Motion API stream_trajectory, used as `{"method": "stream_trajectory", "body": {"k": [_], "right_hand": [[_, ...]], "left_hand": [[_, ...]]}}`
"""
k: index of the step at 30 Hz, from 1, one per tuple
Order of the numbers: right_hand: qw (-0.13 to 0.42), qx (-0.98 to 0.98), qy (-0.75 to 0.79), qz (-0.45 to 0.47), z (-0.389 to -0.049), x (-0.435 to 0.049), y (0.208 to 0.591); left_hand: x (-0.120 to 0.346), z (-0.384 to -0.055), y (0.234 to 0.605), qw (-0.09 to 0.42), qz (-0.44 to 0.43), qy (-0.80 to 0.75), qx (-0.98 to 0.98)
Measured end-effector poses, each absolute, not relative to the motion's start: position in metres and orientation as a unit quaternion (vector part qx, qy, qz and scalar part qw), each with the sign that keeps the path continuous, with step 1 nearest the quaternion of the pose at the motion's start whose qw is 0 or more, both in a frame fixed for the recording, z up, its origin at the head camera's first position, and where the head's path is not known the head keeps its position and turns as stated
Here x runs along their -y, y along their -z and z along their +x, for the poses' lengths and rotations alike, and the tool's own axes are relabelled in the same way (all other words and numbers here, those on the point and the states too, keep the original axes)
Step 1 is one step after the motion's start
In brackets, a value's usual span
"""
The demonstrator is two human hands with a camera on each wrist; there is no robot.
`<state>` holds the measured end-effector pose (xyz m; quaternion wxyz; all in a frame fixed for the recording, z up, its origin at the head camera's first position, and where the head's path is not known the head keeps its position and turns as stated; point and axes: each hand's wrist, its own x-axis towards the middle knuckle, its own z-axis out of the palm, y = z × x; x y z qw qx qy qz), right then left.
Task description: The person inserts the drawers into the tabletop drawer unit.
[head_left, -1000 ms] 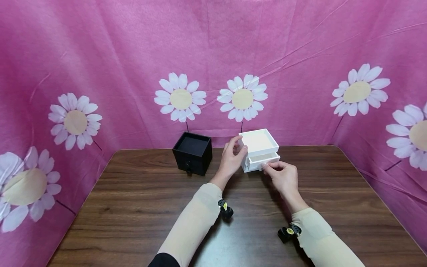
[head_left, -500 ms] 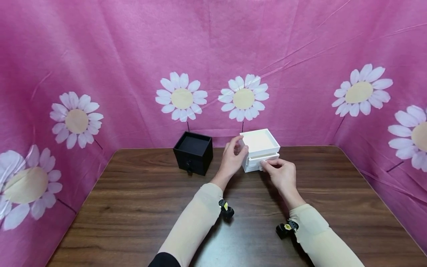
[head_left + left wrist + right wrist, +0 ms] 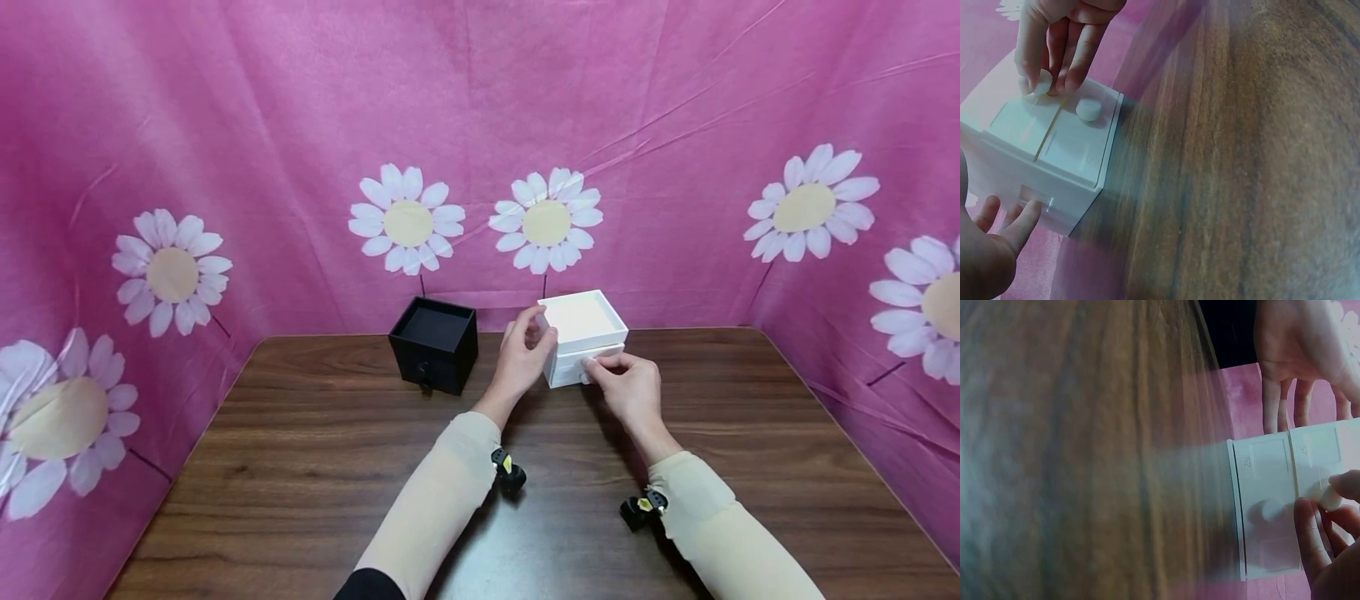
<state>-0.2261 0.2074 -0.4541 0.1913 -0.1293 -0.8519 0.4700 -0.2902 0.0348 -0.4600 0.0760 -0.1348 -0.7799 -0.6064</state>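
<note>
A white two-drawer box [image 3: 582,322] with a shallow open-topped tray stands at the back of the table. My right hand [image 3: 628,393] pinches the round white knob [image 3: 1330,499] of its upper drawer [image 3: 1019,129]. That drawer appears pushed in, about level with the lower drawer [image 3: 1261,467]. The lower drawer's knob [image 3: 1089,109] is free of any hand. My left hand [image 3: 522,350] rests against the box's left side, its fingertips touching the wall; in the left wrist view, these fingers [image 3: 1024,224] look fairly straight.
To the left of the white box stands a black box [image 3: 432,343] with a recessed top and a dark knob low on its front. Both are on a brown wooden table [image 3: 315,467]. A pink cloth [image 3: 300,125] with daisies hangs behind and at the sides.
The upper drawer of the white box has slid inward, from partly pulled out to pushed in. My right hand has moved with its knob, while my left hand has stayed in place.
</note>
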Motion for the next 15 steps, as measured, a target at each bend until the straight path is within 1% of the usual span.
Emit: {"method": "stream_trajectory", "body": {"k": [5, 15], "right_hand": [[0.197, 0.86, -0.455, -0.122, -0.2285, -0.207, 0.4562], [0.188, 0.858, -0.461, -0.126, -0.2272, -0.2092, 0.4551]], "left_hand": [[-0.0341, -0.2905, 0.4601, 0.082, -0.13, 0.607, 0.78], [-0.036, -0.2893, 0.4592, 0.078, -0.136, 0.611, 0.776]]}}
